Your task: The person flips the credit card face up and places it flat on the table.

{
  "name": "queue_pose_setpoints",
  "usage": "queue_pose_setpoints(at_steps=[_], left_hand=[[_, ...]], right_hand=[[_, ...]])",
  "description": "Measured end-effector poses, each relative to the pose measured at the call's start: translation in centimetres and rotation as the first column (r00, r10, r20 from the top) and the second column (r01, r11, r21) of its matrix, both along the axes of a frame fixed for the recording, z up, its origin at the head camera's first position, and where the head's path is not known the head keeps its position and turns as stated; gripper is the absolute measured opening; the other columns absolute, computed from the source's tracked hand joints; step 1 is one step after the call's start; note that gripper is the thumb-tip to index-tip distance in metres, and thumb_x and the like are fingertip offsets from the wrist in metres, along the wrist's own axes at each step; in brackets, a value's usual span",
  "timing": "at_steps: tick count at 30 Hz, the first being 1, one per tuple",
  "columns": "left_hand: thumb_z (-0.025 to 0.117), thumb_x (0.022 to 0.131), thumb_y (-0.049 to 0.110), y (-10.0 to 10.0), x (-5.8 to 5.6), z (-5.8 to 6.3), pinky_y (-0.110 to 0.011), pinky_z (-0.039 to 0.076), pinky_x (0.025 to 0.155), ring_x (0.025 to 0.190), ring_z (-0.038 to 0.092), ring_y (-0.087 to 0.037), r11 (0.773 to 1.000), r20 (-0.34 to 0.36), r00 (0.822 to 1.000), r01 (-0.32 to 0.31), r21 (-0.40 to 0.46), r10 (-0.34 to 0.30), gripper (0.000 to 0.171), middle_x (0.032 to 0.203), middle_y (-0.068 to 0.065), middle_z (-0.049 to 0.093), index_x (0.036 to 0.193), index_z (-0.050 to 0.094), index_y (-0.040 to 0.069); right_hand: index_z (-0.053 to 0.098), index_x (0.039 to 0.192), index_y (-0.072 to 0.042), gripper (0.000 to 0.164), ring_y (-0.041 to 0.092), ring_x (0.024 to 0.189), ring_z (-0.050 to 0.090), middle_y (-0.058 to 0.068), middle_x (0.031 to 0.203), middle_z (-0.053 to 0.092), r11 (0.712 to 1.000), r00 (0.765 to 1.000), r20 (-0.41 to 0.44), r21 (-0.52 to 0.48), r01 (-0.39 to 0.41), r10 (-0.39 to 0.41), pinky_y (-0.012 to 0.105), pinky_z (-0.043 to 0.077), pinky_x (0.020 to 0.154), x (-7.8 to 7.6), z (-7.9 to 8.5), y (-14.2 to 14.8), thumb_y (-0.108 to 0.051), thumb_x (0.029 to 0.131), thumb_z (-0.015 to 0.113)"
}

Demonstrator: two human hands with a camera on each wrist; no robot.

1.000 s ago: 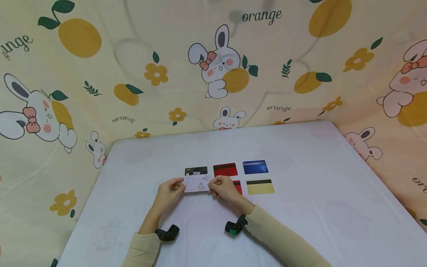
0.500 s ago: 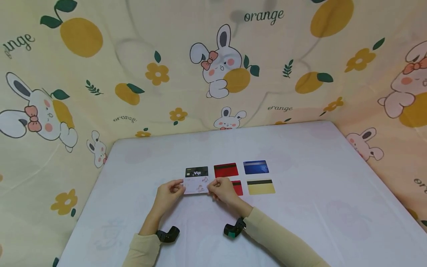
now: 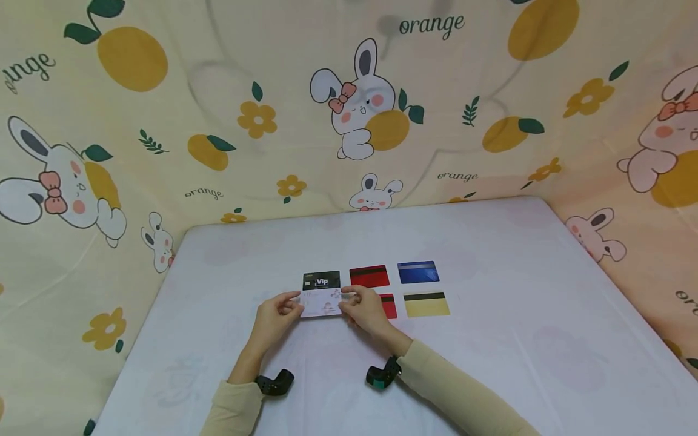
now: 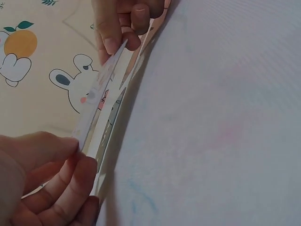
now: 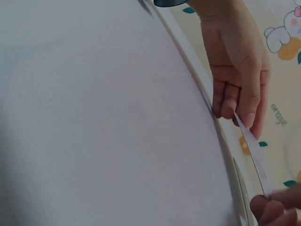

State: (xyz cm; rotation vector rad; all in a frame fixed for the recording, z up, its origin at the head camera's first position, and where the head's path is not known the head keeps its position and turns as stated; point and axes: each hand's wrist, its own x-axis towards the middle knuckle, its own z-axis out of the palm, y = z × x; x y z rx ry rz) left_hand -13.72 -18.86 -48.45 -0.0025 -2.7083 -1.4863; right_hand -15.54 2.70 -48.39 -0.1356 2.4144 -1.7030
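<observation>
A pale card [image 3: 320,303] with small pink drawings is held up by its two short edges, tilted above the table. My left hand [image 3: 277,316] pinches the left edge, while my right hand [image 3: 366,310] holds the right edge between thumb and fingers. Just beyond its top edge lies a black card [image 3: 322,280] marked "Vip", its lower part hidden behind the pale one. In the left wrist view the pale card [image 4: 101,92] appears nearly edge-on between both hands, off the cloth. My right hand partly covers a lower red card [image 3: 389,306].
Right of the Vip card lie another red card [image 3: 369,277] and a blue card [image 3: 418,272]; a gold card [image 3: 426,305] lies below the blue one. A white cloth covers the table [image 3: 491,363]. A rabbit-and-orange printed curtain [image 3: 272,72] stands behind it.
The pale card has come slightly toward me, uncovering more of the Vip card. Fingers of my right hand have shifted on its edge, the index finger now straighter. The other cards stay put.
</observation>
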Motion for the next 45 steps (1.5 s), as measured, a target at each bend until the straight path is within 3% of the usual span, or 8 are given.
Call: queue_pose_setpoints(at_steps=[5, 11, 18, 28, 33, 37, 45], left_hand=[[0.069, 0.082, 0.0, -0.2, 0.1, 0.0, -0.013, 0.046, 0.062, 0.064, 0.058, 0.002, 1.0, 0.0, 1.0, 0.02, 0.014, -0.02, 0.032, 0.084, -0.018, 0.072, 0.114, 0.067, -0.005], [0.07, 0.082, 0.0, -0.2, 0.1, 0.0, -0.012, 0.046, 0.062, 0.063, 0.057, 0.004, 0.999, 0.003, 1.0, 0.025, 0.029, -0.025, 0.036, 0.083, -0.017, 0.071, 0.118, 0.065, -0.003], [0.071, 0.082, 0.002, -0.5, 0.0, 0.0, -0.012, 0.047, 0.063, 0.064, 0.056, 0.004, 0.999, 0.012, 0.999, 0.046, 0.029, -0.046, 0.037, 0.083, -0.017, 0.071, 0.118, 0.064, -0.003], [0.08, 0.071, -0.002, -1.2, -0.2, -0.1, -0.014, 0.049, 0.066, 0.067, 0.056, 0.003, 0.981, 0.084, 0.978, 0.187, 0.048, -0.191, 0.062, 0.086, -0.018, 0.066, 0.127, 0.055, -0.01], [0.082, 0.07, 0.002, -1.5, -0.5, -0.1, -0.015, 0.05, 0.068, 0.067, 0.057, 0.002, 0.98, 0.086, 0.977, 0.197, -0.005, -0.196, 0.062, 0.086, -0.015, 0.068, 0.125, 0.058, -0.009], [0.084, 0.069, 0.006, -1.6, -0.7, -0.1, -0.016, 0.048, 0.067, 0.068, 0.055, -0.001, 0.975, 0.077, 0.977, 0.207, -0.076, -0.201, 0.059, 0.083, -0.011, 0.066, 0.122, 0.061, -0.007], [0.085, 0.069, 0.01, -1.5, -0.7, 0.3, -0.016, 0.044, 0.063, 0.068, 0.052, -0.008, 0.965, 0.073, 0.973, 0.226, -0.136, -0.218, 0.054, 0.079, -0.008, 0.063, 0.117, 0.065, -0.005]], right_hand=[[0.057, 0.13, 0.001, 0.054, 0.007, 0.047, 0.046, 0.018, 0.069, 0.068, 0.997, 0.997, -0.001, 0.029, -0.074, 0.074, 0.019, 0.036, 0.047, -0.1, 0.3, 0.2, -0.002, 0.078, 0.073], [0.053, 0.135, -0.005, 0.067, 0.009, 0.059, 0.05, 0.016, 0.075, 0.069, 0.991, 0.992, 0.003, 0.041, -0.128, 0.128, 0.019, 0.039, 0.053, -0.1, 0.6, 0.5, 0.001, 0.073, 0.077], [0.055, 0.134, -0.006, 0.063, 0.009, 0.062, 0.05, 0.015, 0.075, 0.068, 0.987, 0.988, -0.03, 0.058, -0.152, 0.154, 0.018, 0.039, 0.054, -0.4, 0.2, 0.6, 0.002, 0.074, 0.075], [0.057, 0.132, 0.0, 0.059, 0.008, 0.059, 0.05, 0.014, 0.075, 0.069, 0.974, 0.979, -0.035, 0.112, -0.198, 0.203, 0.016, 0.039, 0.054, -0.6, 0.1, 0.7, -0.002, 0.076, 0.076], [0.057, 0.131, 0.002, 0.06, 0.008, 0.058, 0.049, 0.013, 0.071, 0.068, 0.967, 0.974, -0.035, 0.13, -0.219, 0.225, 0.016, 0.038, 0.055, -0.6, 0.2, 0.8, -0.003, 0.075, 0.078], [0.059, 0.129, 0.0, 0.06, 0.006, 0.057, 0.048, 0.006, 0.064, 0.063, 0.954, 0.97, -0.053, 0.2, -0.224, 0.239, 0.016, 0.038, 0.059, -0.8, 0.1, 0.9, -0.008, 0.074, 0.081], [0.062, 0.128, -0.004, 0.059, 0.007, 0.054, 0.044, -0.004, 0.058, 0.05, 0.919, 0.962, -0.049, 0.312, -0.24, 0.268, 0.017, 0.03, 0.051, -1.0, 0.1, 0.9, -0.017, 0.074, 0.083]])
